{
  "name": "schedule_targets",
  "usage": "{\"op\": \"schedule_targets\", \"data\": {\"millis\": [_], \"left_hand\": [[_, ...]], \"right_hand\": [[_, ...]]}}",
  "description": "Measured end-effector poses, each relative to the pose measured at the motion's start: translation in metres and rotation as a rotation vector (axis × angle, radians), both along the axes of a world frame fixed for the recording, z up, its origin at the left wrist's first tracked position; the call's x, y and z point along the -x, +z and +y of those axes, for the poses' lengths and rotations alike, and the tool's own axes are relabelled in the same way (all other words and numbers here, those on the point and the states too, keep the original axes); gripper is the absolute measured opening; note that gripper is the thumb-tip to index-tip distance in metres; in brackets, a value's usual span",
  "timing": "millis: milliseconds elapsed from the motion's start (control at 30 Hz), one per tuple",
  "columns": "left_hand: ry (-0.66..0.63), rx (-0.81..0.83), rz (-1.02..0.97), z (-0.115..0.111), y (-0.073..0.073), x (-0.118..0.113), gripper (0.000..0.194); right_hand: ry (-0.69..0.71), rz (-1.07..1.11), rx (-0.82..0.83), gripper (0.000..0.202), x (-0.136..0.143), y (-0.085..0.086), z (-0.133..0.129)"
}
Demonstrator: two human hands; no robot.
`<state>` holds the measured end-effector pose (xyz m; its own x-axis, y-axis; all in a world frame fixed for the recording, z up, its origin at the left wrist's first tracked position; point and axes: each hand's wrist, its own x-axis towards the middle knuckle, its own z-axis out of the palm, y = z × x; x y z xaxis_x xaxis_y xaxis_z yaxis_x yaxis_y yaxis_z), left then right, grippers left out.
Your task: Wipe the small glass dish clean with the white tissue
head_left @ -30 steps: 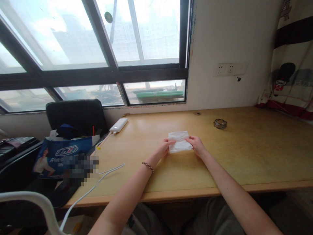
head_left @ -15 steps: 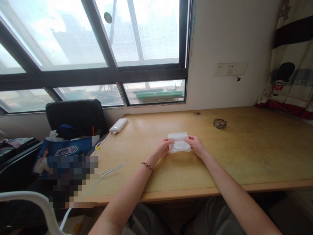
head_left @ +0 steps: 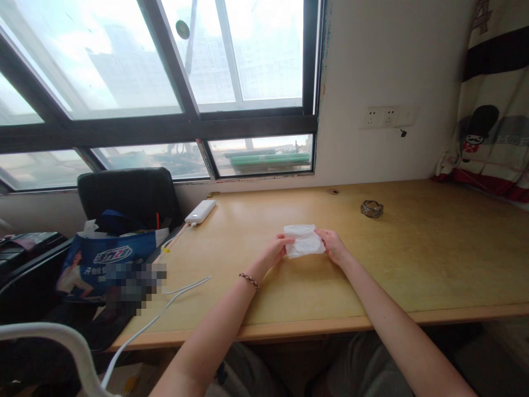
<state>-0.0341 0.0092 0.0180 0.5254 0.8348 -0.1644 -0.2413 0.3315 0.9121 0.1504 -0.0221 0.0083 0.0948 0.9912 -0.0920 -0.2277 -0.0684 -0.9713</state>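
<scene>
A white, slightly crumpled sheet, which looks like tissue (head_left: 305,241), is stretched between my hands over the wooden table. My left hand (head_left: 276,248) pinches its left edge, thumb on top. At its right edge, my right hand (head_left: 331,245) has the sheet between thumb and fingers. The fingers under the sheet are partly hidden. A braided bracelet (head_left: 249,282) circles my left wrist.
On the table (head_left: 433,259) lie a dark openwork ring-shaped item (head_left: 372,208) at the back right and a white power bank (head_left: 200,212) at the left edge. A white cable (head_left: 188,288) runs at the left. A blue bag (head_left: 111,259) rests on a black chair (head_left: 128,190).
My right hand has shifted slightly on the right edge of the sheet, whose right side now reaches a little farther right. My left hand looks unmoved.
</scene>
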Motion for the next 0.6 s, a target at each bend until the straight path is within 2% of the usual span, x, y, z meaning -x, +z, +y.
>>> {"op": "schedule_targets", "data": {"millis": [133,367,600], "left_hand": [[0.016,-0.02,0.016,0.001,-0.0002,0.0001,0.017],[0.012,-0.025,0.017,0.0018,0.001,0.0018,0.024],[0.011,-0.039,0.01,0.0004,0.0045,0.0033,0.015]], "right_hand": [[0.078,0.116,-0.02,0.025,-0.0001,0.0031,-0.0016],[0.003,0.148,0.005,0.015,-0.0051,0.0036,0.0013],[0.001,0.151,0.032,0.015,-0.0056,0.0059,-0.0006]]}}
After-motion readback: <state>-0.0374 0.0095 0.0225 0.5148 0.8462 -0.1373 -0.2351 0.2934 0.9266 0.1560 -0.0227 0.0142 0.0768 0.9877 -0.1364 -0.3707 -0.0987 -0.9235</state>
